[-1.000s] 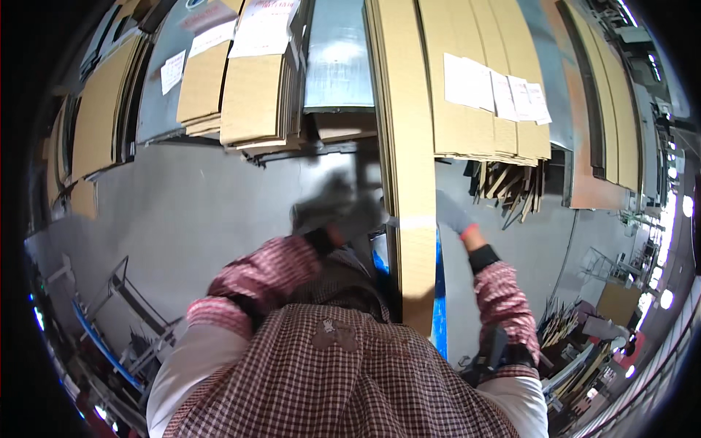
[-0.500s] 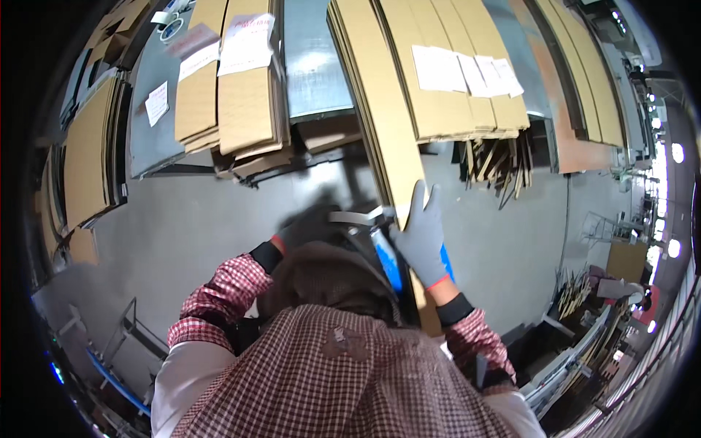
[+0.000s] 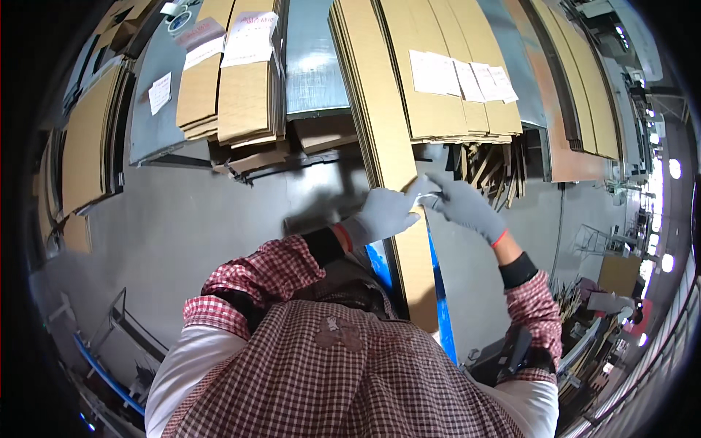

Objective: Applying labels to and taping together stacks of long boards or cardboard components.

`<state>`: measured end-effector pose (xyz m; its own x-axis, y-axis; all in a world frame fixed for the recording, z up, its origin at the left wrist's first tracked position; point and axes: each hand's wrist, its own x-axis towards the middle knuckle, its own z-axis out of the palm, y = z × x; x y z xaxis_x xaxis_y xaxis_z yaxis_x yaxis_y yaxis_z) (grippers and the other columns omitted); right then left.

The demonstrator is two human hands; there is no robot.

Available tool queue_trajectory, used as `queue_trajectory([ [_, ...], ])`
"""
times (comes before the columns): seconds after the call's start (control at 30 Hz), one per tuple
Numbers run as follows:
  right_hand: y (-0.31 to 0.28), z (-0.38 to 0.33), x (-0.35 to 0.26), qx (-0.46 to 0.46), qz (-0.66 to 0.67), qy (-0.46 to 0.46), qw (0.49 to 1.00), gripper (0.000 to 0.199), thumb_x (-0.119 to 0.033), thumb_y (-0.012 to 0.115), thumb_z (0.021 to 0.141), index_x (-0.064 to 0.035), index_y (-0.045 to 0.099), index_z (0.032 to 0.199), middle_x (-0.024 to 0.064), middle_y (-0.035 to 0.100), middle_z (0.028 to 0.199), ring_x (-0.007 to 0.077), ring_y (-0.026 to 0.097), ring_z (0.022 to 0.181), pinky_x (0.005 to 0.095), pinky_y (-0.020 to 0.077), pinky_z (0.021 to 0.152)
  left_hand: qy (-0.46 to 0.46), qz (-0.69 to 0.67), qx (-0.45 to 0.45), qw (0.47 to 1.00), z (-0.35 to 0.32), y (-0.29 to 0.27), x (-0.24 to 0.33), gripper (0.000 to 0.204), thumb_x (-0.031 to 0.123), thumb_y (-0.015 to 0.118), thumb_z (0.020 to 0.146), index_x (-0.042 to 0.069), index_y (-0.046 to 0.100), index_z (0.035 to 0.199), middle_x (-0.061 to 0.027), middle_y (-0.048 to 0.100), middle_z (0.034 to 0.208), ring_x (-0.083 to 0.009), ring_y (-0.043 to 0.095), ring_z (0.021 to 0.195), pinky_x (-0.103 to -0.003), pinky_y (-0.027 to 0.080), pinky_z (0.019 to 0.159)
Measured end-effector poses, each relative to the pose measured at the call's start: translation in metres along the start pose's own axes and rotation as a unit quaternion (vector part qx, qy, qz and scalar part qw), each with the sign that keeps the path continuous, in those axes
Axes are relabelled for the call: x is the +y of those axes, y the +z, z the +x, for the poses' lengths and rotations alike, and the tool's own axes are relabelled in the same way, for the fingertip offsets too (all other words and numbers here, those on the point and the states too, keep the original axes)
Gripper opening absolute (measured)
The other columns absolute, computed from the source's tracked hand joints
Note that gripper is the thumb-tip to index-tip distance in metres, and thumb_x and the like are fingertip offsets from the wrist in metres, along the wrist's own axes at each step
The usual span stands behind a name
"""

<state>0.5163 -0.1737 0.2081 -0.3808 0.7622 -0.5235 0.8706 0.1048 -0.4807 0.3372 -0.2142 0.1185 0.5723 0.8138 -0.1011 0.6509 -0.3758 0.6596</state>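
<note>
A long, narrow stack of flat cardboard (image 3: 416, 274) runs from the far table toward my body, over a blue support (image 3: 445, 321). Across the stack reaches my left hand (image 3: 383, 214), in a grey glove, its index finger and thumb apart. My right hand (image 3: 467, 208), also gloved, is just right of the stack with its fingers curled in a pinch. A small pale and dark thing shows at the right fingertips, close to the left index finger; its kind is too small to tell.
Flat cardboard stacks with paper sheets lie on the far tables, one stack at left (image 3: 244, 95) and one at right (image 3: 438, 109). Tape rolls (image 3: 179, 22) sit at the far left. Cardboard strips (image 3: 496, 168) stick out under the right table. Clutter (image 3: 599, 321) stands at right.
My left hand has come from the dark area at left onto the cardboard stack. The right hand has moved off the stack to its right, and its spread fingers have curled in.
</note>
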Motion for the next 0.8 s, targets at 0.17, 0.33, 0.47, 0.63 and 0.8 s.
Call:
queue_trajectory([
  [0.17,0.032,0.053,0.075,-0.025,-0.137,-0.198,0.970,0.021,-0.023,0.054,0.087,-0.0091,0.069,0.093,0.0151,0.068,0.080,0.0351,0.065,0.073,0.0446,0.0501,0.064,0.046,0.112,-0.035,0.992,0.008,0.007,0.007,0.040,0.034,0.056,0.086,0.006,0.055,0.113,-0.0141,0.063,0.066,-0.0311,0.061,0.052,-0.042,0.047,0.048],
  [0.33,0.105,0.113,0.193,-0.074,-0.443,-0.032,0.893,0.024,-0.017,0.049,0.085,-0.0165,0.073,0.084,0.0083,0.070,0.082,0.0325,0.067,0.079,0.0465,0.0508,0.069,0.151,0.075,0.009,0.986,0.049,0.010,0.011,0.027,0.028,0.058,0.086,0.003,0.064,0.078,-0.0120,0.061,0.061,-0.0302,0.062,0.053,-0.044,0.045,0.045],
  [0.47,0.079,0.103,0.091,0.214,-0.039,-0.111,0.970,0.018,-0.019,0.056,0.090,-0.0049,0.055,0.078,0.0197,0.060,0.075,0.0377,0.060,0.073,0.0438,0.0474,0.063,-0.084,-0.400,0.181,0.895,0.016,-0.009,-0.034,0.042,0.030,0.067,0.084,-0.001,0.056,0.109,-0.0178,0.062,0.094,-0.0286,0.062,0.094,-0.039,0.049,0.080],
  [0.63,0.061,0.028,0.082,-0.135,-0.006,-0.138,0.981,0.013,-0.013,0.060,0.084,-0.0028,0.063,0.091,0.0174,0.063,0.079,0.0371,0.058,0.065,0.0354,0.0475,0.064,-0.081,-0.453,0.136,0.877,-0.052,0.111,-0.004,0.066,0.023,0.074,0.083,-0.006,0.039,0.131,-0.0179,0.060,0.117,-0.0228,0.061,0.104,-0.037,0.051,0.089],
  [0.8,0.103,0.023,0.109,0.087,-0.159,-0.084,0.980,0.012,-0.013,0.062,0.079,-0.0028,0.067,0.081,0.0170,0.064,0.069,0.0355,0.061,0.061,0.0387,0.0472,0.055,-0.129,-0.645,0.098,0.747,-0.036,0.082,-0.011,0.063,0.019,0.069,0.087,-0.002,0.037,0.136,-0.0157,0.058,0.120,-0.0197,0.057,0.110,-0.035,0.048,0.094],
])
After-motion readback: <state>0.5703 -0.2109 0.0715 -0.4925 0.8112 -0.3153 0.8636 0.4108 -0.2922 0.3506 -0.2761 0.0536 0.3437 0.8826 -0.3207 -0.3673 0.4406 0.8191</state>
